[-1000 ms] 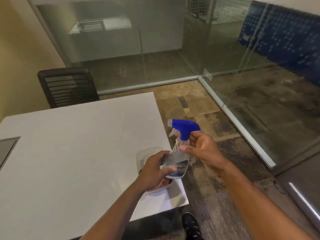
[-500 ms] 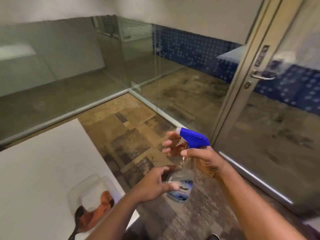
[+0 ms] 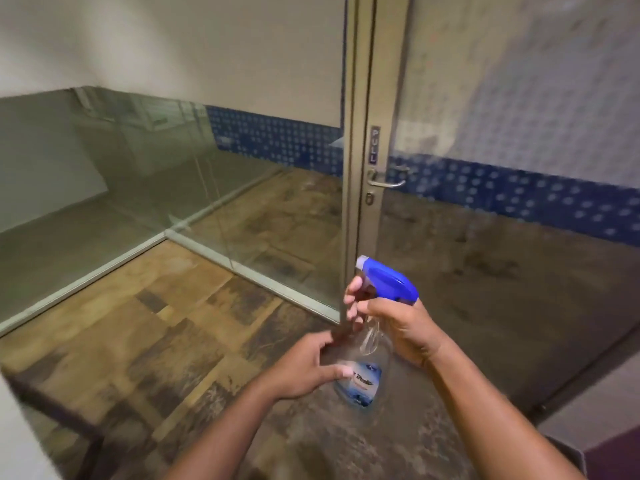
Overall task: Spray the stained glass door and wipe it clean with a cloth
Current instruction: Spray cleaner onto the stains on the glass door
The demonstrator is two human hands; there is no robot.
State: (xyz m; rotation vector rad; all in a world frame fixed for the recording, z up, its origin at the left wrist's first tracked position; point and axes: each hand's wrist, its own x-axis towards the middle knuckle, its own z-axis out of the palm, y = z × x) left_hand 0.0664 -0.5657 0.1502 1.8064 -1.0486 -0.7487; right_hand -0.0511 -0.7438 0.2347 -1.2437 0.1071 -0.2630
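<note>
A clear spray bottle (image 3: 363,372) with a blue trigger head (image 3: 388,280) hangs upright in front of me. My right hand (image 3: 398,323) grips its neck, fingers over the trigger. My left hand (image 3: 304,365) is beside the bottle's body, thumb near the label, fingers spread; whether it touches is unclear. The glass door (image 3: 502,237) stands just beyond, with a metal frame, a lever handle (image 3: 386,178) and a PULL sign (image 3: 374,145). Its upper pane looks hazy. No cloth is in view.
Glass partition walls (image 3: 138,174) run along the left and meet at a floor rail (image 3: 166,233). A white table corner (image 3: 20,441) with a dark leg sits at the lower left. The floor is patterned brown carpet tile (image 3: 156,323).
My view has swung right from the white table to the door. The bottle came away from the table with my right hand; my left hand has loosened from the bottle's body.
</note>
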